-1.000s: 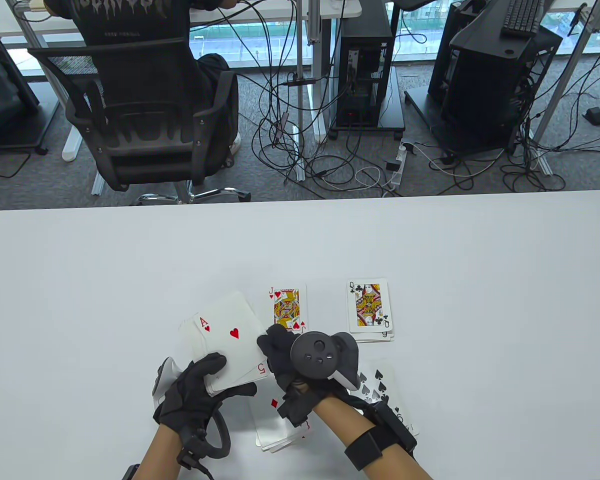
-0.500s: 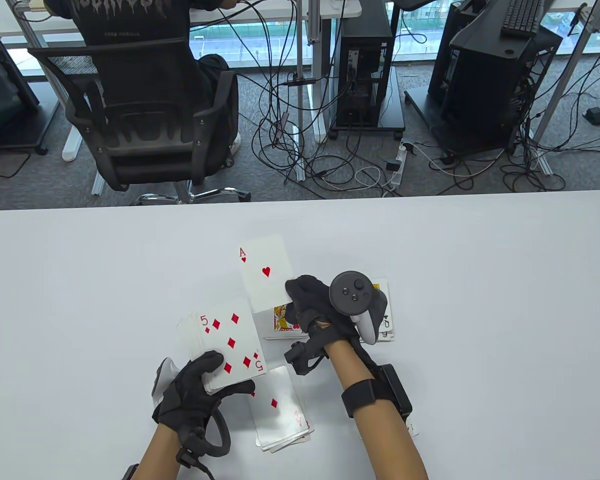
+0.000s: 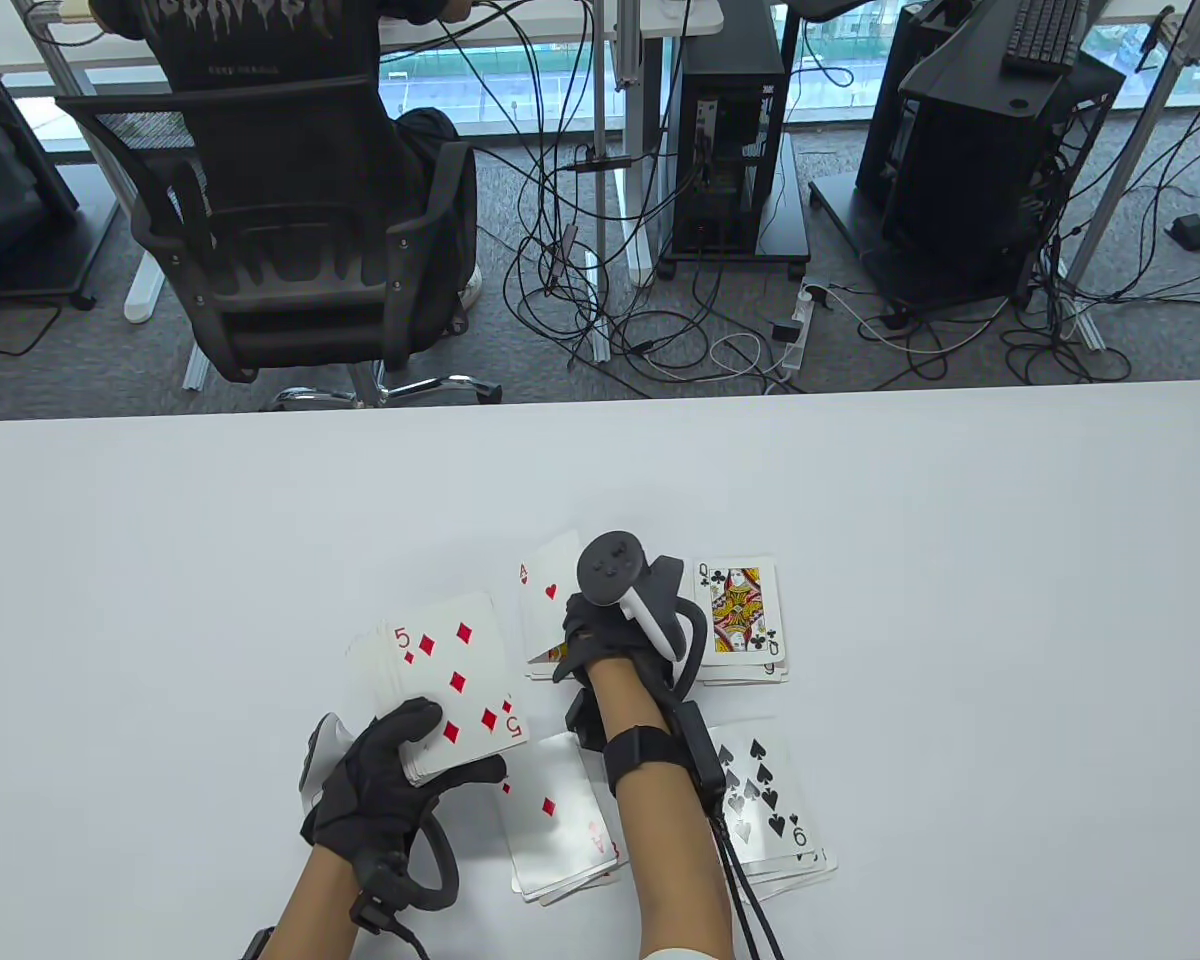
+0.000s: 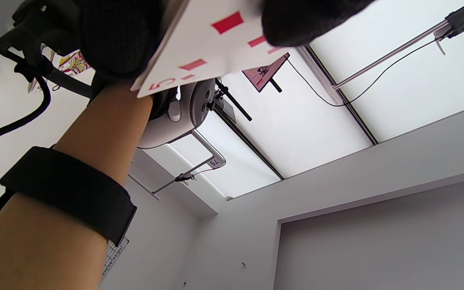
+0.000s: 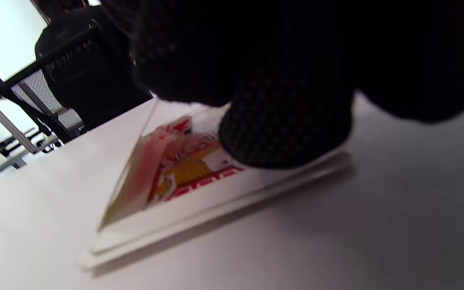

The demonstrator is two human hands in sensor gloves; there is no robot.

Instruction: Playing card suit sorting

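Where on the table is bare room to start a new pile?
Bare: the table right of the queen pile, the far strip, and left of the left hand. Crowded: the near middle, among the diamond pile, nine pile and right hand.

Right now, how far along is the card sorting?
Four suit piles are started: hearts, clubs under the queen, diamonds and spades. The right hand is laying the ace of hearts on hearts. The left hand holds a deck left to sort.
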